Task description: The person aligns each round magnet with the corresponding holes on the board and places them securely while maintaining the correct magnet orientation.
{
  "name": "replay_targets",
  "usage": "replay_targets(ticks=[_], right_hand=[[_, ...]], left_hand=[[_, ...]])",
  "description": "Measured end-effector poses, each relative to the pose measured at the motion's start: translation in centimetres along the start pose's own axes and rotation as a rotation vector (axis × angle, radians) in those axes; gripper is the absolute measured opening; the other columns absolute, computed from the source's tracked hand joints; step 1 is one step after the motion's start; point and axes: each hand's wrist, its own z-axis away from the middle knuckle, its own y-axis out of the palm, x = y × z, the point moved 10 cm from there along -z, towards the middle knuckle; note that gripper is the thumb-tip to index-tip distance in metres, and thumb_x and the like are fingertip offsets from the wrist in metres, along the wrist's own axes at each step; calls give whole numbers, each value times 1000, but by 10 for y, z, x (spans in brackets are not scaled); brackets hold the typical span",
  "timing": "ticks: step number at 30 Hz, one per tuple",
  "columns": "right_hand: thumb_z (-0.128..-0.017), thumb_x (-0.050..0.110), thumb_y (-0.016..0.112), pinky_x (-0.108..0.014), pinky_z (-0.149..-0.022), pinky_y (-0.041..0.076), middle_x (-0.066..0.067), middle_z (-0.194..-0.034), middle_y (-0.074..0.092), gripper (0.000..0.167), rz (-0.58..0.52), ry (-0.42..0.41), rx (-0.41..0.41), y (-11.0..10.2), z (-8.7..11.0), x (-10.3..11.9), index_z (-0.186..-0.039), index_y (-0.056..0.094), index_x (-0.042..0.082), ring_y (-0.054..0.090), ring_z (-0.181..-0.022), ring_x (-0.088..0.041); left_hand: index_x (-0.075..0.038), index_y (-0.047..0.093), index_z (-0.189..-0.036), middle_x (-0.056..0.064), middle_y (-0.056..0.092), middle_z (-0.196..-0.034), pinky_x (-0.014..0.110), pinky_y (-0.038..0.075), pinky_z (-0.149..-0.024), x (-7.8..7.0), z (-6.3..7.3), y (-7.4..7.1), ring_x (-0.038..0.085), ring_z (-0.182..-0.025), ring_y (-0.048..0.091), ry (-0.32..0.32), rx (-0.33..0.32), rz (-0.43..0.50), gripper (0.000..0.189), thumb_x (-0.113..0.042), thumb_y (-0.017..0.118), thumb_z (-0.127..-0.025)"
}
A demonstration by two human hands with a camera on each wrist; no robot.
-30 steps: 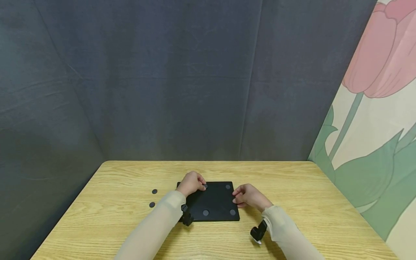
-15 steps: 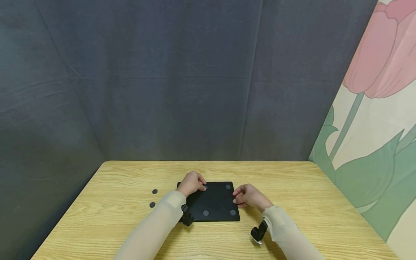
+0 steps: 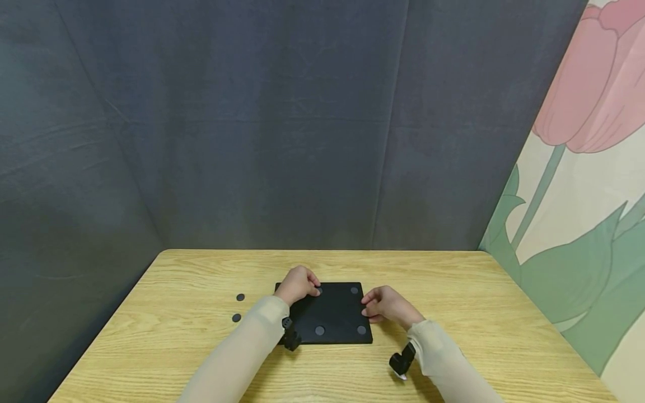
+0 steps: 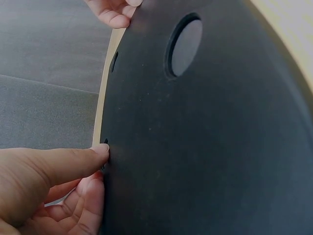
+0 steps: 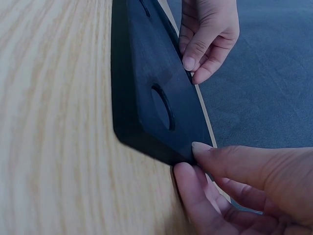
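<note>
A black rectangular board [image 3: 330, 313] with round recesses lies on the wooden table. A grey round face shows inside one recess [image 4: 187, 46]; whether it is a loose disc or the recess floor I cannot tell. My left hand [image 3: 297, 284] grips the board's far edge, thumb beside a far recess, fingertips against the side. At the right edge my right hand [image 3: 387, 305] pinches the board, its thumb on top and fingers against the side, close to another recess [image 5: 163, 107]. Two dark flat discs, one farther [image 3: 240, 297] and one nearer [image 3: 236, 317], lie left of the board.
The wooden table [image 3: 176, 358] stretches beyond the board on all sides. Behind it hangs a dark grey-blue curtain [image 3: 282, 123], and a tulip-patterned cloth [image 3: 569, 224] stands along the right side. Each wrist wears a small black camera mount [image 3: 401, 361].
</note>
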Motion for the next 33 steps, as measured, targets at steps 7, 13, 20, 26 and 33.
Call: replay_targets(ticks=[7, 13, 20, 26, 33], right_hand=[[-86, -11, 61, -34, -67, 57, -13, -83, 60, 14, -4, 2, -4, 0, -1, 0, -100, 60, -7, 64, -73, -17], [-87, -11, 61, -34, -67, 57, -13, -83, 60, 14, -3, -1, -2, -1, -2, -1, -100, 60, -6, 64, -74, -17], [-86, -11, 61, -34, -68, 57, -13, -84, 60, 14, -5, -9, 7, 1, 0, -1, -100, 60, -7, 64, -74, -18], [-86, -11, 61, -34, -68, 57, -13, -84, 60, 15, -3, -16, 9, 1, 0, 0, -100, 60, -7, 64, -74, -17], [-86, -11, 61, -34, -68, 57, -13, -84, 60, 15, 0, -20, 17, 1, 0, 1, -101, 59, -7, 64, -74, -17]], left_hand=[[-7, 73, -84, 2, 65, -81, 30, 47, -63, 0, 0, 0, 17, -68, 55, -17, -1, 2, 9, -5, 79, -78], [-7, 73, -84, 2, 65, -81, 30, 47, -63, 1, -1, -1, 16, -68, 55, -21, -4, 0, 9, -5, 80, -78], [-6, 73, -83, 2, 65, -80, 28, 46, -62, -1, 0, 0, 16, -67, 54, 7, -3, -13, 9, -5, 79, -78], [-7, 73, -85, 2, 66, -82, 28, 46, -62, 0, -1, 1, 15, -67, 54, 16, 15, -14, 9, -8, 79, -79], [-2, 69, -102, 3, 64, -80, 29, 50, -64, 4, -5, 1, 15, -67, 57, 57, 107, 64, 19, -12, 72, -86]])
